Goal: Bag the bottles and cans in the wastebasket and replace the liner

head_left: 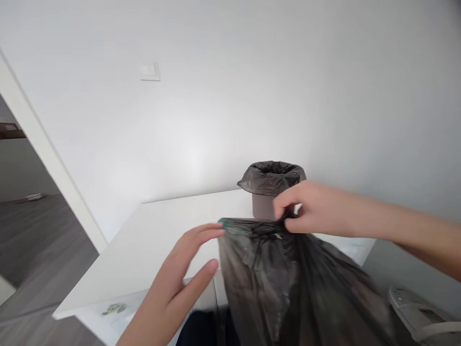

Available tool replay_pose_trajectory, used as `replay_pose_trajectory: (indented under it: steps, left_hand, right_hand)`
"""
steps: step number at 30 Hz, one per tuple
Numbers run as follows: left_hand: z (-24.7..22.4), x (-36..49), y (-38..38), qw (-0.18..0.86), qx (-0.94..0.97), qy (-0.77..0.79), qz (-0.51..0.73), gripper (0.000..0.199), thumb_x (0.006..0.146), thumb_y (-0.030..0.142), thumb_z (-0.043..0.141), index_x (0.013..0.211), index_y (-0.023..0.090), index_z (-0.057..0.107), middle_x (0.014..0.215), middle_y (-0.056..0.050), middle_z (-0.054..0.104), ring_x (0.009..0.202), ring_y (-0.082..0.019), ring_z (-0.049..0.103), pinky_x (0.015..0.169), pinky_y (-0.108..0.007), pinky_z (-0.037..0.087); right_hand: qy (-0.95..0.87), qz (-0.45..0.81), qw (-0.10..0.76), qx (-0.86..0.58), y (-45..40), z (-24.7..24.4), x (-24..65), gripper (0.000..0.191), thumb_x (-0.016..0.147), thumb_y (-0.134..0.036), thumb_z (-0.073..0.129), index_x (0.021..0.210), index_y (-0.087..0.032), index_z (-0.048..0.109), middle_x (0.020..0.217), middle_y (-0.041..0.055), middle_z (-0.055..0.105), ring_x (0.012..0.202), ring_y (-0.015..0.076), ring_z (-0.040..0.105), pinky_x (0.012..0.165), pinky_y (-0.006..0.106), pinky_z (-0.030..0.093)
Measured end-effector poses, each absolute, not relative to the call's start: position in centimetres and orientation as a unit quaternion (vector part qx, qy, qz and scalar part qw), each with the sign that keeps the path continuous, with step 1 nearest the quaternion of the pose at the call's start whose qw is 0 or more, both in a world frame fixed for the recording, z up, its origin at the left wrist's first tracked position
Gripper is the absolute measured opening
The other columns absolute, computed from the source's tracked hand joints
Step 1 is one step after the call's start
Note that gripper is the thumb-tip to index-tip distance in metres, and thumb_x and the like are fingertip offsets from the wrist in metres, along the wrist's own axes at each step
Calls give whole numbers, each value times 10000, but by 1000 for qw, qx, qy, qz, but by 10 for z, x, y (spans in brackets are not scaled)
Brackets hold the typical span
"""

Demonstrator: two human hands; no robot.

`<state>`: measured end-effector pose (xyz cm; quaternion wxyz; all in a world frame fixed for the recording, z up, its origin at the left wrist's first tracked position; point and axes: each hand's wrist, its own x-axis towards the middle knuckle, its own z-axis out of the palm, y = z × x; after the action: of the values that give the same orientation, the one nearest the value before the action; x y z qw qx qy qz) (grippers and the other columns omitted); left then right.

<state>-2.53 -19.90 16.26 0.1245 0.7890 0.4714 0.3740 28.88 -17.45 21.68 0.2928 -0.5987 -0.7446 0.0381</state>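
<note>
While pinched, bag (288,283) apparently near table edge (118,293).

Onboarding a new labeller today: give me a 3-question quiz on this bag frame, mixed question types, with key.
1. True or false: the right hand pinches the gathered top of the black trash bag.
2. Multiple choice: the left hand is A) gripping the bag's top edge, B) open, fingertips at the bag's left corner, C) resting inside the small bin.
3. Fill in: the small bin behind the bag stands on the white ____ and is lined with a dark ____.

Key
1. True.
2. B; whether the fingertips actually touch the bag cannot be told.
3. Table; liner (bag).
</note>
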Motion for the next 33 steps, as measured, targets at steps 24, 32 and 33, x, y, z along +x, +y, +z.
replay_pose_trajectory:
  steps: [24, 32, 33]
  left_hand:
    - [78, -85, -21, 58, 742, 620, 248, 422, 831, 67, 410, 1221, 179, 524, 1117, -112, 668, 1037, -273, 613, 841, -389, 467]
    - [78, -84, -25, -5, 782, 576, 238, 442, 785, 59, 446, 1196, 185, 549, 1131, -97, 645, 1056, -274, 562, 880, -390, 446]
    - [77, -84, -25, -5, 785, 572, 237, 428, 781, 57, 443, 1170, 189, 564, 1115, -93, 648, 1045, -274, 563, 873, -390, 448]
  right_hand:
    - [-827, 158, 295, -451, 11, 97, 56, 271, 780, -69, 519, 922, -214, 699, 1030, 25, 717, 978, 182, 621, 852, 271, 438]
    - [-729, 203, 376, -535, -10, 78, 76, 357, 927, -264, 345, 1138, -201, 626, 1162, 75, 663, 1109, 223, 565, 904, 339, 435]
    - [-727, 203, 370, -542, -13, 74, 76, 310, 899, -295, 428, 1106, -197, 637, 1083, 81, 682, 1077, 248, 569, 891, 362, 432]
